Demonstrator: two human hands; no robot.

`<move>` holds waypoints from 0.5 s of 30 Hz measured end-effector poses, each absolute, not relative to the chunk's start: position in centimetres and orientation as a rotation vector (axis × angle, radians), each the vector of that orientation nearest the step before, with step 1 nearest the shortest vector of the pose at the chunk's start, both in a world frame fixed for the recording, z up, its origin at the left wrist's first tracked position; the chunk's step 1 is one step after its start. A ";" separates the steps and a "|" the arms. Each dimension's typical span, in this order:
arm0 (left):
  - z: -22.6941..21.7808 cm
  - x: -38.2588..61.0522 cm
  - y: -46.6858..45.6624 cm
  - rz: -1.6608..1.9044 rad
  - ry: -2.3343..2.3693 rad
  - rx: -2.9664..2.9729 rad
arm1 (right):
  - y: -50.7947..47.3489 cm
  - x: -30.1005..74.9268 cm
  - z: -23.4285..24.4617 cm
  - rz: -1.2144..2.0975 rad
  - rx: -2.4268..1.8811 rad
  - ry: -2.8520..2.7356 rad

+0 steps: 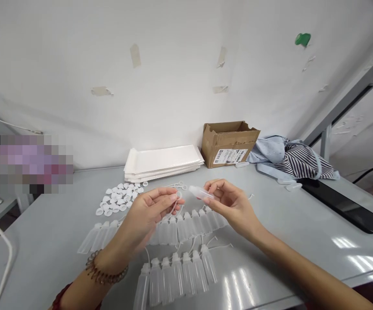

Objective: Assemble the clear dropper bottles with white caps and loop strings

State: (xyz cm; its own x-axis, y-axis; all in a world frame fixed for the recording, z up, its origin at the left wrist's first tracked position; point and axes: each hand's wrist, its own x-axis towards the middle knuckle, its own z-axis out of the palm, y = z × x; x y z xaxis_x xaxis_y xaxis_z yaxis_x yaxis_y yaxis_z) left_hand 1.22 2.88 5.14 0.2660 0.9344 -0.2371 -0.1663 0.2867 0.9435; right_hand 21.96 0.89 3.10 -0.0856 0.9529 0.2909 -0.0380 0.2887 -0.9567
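My left hand (156, 211) pinches a thin white plastic strap (175, 202) with a ring at its end. Opposite it, my right hand (230, 204) holds a small translucent squeeze bottle (201, 192) on its side, its narrow end toward the left hand. A small gap separates the two. Below the hands lie two rows of similar bottles (188, 273), several with white straps trailing from their necks. Left of my left hand is a loose heap of small white caps (120, 196). More white straps (180, 185) lie just behind the hands.
White padded envelopes (163, 161) are stacked against the wall, beside an open cardboard box (230, 144). Blue and striped cloth (298, 159) lies to the right, near a long black object (341, 206). A few translucent pieces (293, 186) rest by it. A white cable (7, 258) runs at left.
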 end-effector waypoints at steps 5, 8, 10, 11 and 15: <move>5.0 1.5 2.4 0.878 0.994 0.926 | 0.4 21.8 2.9 1.180 -0.884 -1.419; 4.8 1.5 2.2 0.839 0.967 0.914 | 0.1 21.7 2.8 1.163 -0.882 -1.481; 4.7 1.5 2.1 0.828 0.970 0.913 | -0.1 21.6 2.7 1.145 -0.892 -1.517; 4.7 1.5 2.0 0.828 0.973 0.915 | -0.1 21.6 2.6 1.126 -0.902 -1.535; 4.6 1.7 1.9 0.851 0.995 0.937 | -0.3 21.6 2.5 0.975 -0.958 -1.629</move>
